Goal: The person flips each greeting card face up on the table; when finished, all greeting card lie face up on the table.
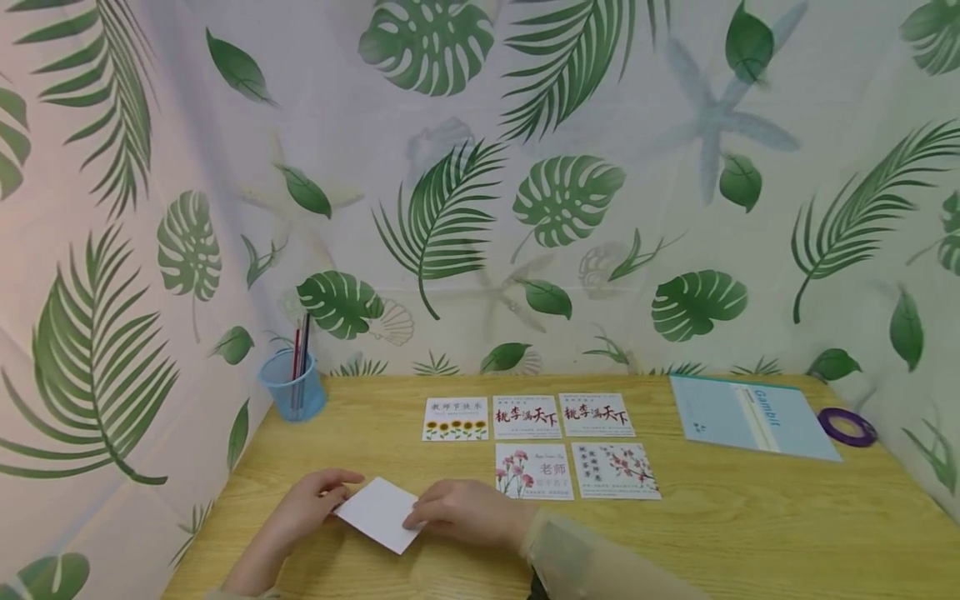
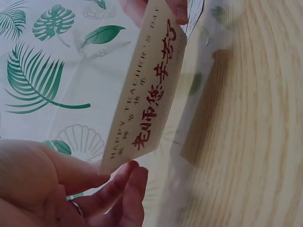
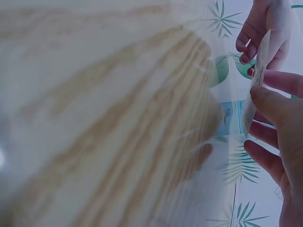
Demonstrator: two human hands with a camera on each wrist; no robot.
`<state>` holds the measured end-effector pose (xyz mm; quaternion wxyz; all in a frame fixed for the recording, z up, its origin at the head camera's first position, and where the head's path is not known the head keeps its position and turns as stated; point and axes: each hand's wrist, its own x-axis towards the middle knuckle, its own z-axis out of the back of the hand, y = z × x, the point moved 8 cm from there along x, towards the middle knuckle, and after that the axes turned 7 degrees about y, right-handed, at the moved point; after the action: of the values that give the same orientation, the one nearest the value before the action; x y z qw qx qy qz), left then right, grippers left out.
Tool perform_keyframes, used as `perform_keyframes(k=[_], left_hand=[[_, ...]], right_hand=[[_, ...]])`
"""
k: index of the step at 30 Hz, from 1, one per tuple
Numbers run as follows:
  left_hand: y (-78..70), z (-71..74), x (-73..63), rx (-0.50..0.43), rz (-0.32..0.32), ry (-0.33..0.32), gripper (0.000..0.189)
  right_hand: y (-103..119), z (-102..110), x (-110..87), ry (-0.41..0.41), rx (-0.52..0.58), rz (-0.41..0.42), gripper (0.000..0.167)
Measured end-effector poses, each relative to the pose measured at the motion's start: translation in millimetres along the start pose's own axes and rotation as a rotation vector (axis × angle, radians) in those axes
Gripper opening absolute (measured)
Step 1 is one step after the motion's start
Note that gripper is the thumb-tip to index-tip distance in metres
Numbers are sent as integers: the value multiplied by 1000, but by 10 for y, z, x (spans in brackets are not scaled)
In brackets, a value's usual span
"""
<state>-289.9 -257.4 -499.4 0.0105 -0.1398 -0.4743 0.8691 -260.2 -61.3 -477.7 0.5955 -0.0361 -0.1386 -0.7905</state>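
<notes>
Between the two hands a white greeting card [image 1: 381, 515] is held tilted above the table, its plain white side up in the head view. In the left wrist view the same card [image 2: 147, 94] shows red Chinese writing and "Happy Teacher's Day". My left hand [image 1: 311, 504] pinches its left corner between thumb and fingers; a ring sits on one finger. My right hand [image 1: 468, 510] pinches the opposite edge, thumb on the near side. From the right wrist the card [image 3: 255, 87] appears nearly edge-on.
Several printed cards lie in two rows, including a sunflower card [image 1: 455, 419] and a pink flower card [image 1: 534, 472]. A blue mesh pen cup [image 1: 292, 390] stands back left. At the right are a light blue notebook [image 1: 753, 417] and a purple tape roll [image 1: 847, 427].
</notes>
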Motion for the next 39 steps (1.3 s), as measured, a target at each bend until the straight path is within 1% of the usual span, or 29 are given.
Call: perform_keyframes(k=[3,6,8,10,12,16,20,23,28,30,35,37,39], left_hand=[[-3,-4,-4,-37,-6,5,30],[-5,3,2,-56,-27,-7,32],[-9,13,3,-63,-43,-18,34],[-17,24,1,-61,-58,-24,34],[-29,32,-7,-59,-69,-24,31],[-58,48,-30,-54,-86,-19,19],[-90,54,-53,-45,-114,-10,13],[-111,57,-61,-47,-129,-5,13],[-119,58,-61,-86,-114,2,15],[-128,55,-58,-101,-121,11,16],[-177,50,-52,-149,-167,47,22],[-196,49,-58,-178,-180,64,25],[-209,43,-63,-218,-188,87,27]], right_hand=[[-20,16,-19,-14,16,-20,25],[-52,34,-39,-26,34,-49,27],[-61,62,-54,-46,51,-52,28],[-60,91,-68,-76,57,-37,28],[-56,121,-83,-111,64,-20,28],[-54,150,-113,-182,43,8,28],[-57,172,-138,-243,33,5,27],[-66,194,-151,-263,38,-21,26],[-80,232,-161,-267,52,-59,27],[-83,247,-168,-279,46,-64,27],[-96,287,-198,-334,42,-74,26],[-104,302,-209,-357,60,-80,26],[-111,320,-225,-385,103,-81,25]])
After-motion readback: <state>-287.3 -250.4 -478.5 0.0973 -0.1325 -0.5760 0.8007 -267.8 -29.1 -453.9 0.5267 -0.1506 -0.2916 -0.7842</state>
